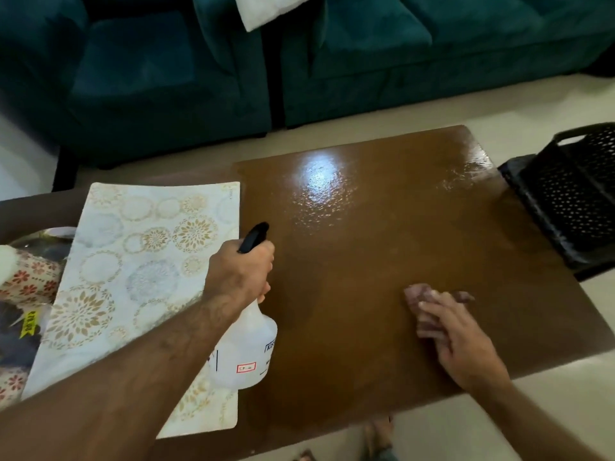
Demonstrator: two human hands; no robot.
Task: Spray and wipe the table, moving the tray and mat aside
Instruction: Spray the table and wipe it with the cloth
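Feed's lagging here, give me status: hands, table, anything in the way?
Left hand grips spray bottle. Right hand flat on cloth, on table. Mat on table's left side. Black tray off right edge.

Glossy brown table [382, 261], translucent plastic bottle [248, 347]

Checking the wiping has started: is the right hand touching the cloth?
Touching. The head view shows the right hand with straight fingers lying flat on top of the cloth, pressing it onto the table.
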